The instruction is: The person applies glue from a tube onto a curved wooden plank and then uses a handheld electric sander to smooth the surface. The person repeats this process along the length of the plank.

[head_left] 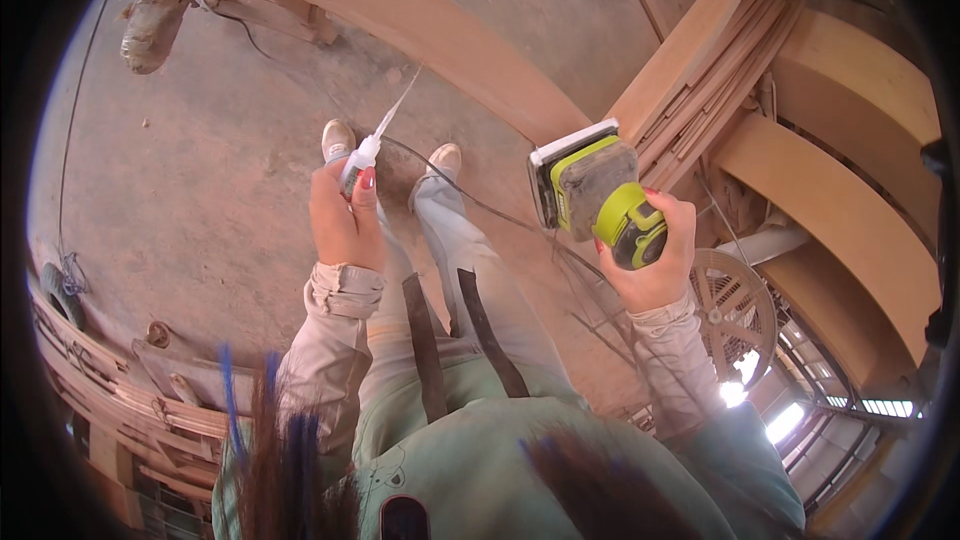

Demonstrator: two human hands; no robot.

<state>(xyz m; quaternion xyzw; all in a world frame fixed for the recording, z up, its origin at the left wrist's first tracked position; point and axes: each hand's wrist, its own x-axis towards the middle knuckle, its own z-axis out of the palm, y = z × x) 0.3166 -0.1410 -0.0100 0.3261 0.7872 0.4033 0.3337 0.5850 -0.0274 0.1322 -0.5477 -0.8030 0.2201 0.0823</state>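
My left hand (345, 218) is closed around a small white glue bottle (362, 160). Its long thin nozzle points up and away, toward the edge of a long curved wooden board (430, 25). In my right hand (655, 260) is a green and black electric sander (600, 185), gripped by its rounded head. The sander is tilted, its flat pad with a white edge turned away from me, close to the near end of the board. Both hands are held above the floor, apart from each other.
A stack of thin wooden strips (715, 70) leans at the right beside large curved panels (840, 200). A round fan (735, 310) stands at the lower right. A dark cable (480, 202) crosses the dusty floor past my shoes. More planks (150, 410) lie at the left.
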